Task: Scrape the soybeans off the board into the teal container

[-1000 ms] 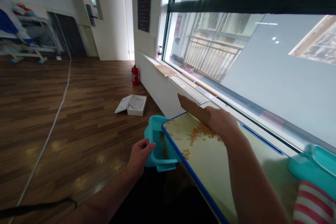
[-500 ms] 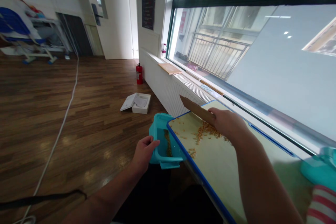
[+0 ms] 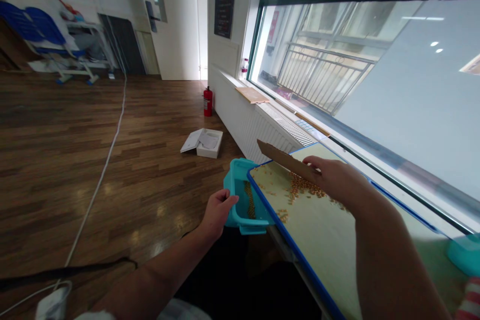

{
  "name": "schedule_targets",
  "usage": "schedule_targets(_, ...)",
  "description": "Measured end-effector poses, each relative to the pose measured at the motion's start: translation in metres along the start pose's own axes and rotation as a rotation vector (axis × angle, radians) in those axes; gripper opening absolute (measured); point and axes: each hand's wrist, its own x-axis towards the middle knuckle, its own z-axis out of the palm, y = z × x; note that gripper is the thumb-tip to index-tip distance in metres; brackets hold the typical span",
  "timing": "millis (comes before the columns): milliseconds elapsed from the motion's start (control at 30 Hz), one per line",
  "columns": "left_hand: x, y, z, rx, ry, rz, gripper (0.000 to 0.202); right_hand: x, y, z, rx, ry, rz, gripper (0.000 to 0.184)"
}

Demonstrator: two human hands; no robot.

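Counting two bare hands, one cardboard strip [image 3: 285, 160], one blue-edged table [image 3: 322, 240], one fire extinguisher [image 3: 207, 101], one open white box [image 3: 209, 145] and two turquoise vessels: one tub [image 3: 251, 224], tucked partly under the table's left corner with a band of grains [image 3: 249, 200] inside, and one container [image 3: 463, 255], cropped at the right edge. Too many to count among the orange kernels [image 3: 303, 186], lying in one main heap with thin scatters nearer the corner.

Pinches the tub's near-left rim between thumb and fingers of the left hand [image 3: 217, 210]. Reaches across the table and grips the strip's near end with the right hand [image 3: 335, 180], keeping it tilted on edge behind the heap.

Brings the strip slightly nearer the corner than a second ago; leaves the heap much the same. Now also shows a white power strip [image 3: 51, 305] at lower left.
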Motion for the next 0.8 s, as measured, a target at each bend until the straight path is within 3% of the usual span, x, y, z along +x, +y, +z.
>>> schedule_targets(800, 0.0069, -0.0029, 0.0033, 0.005, 0.046, 0.003, 0.027, -0.0063, 0.0041, 0.0019, 0.162, -0.063, -0.161, 0.032)
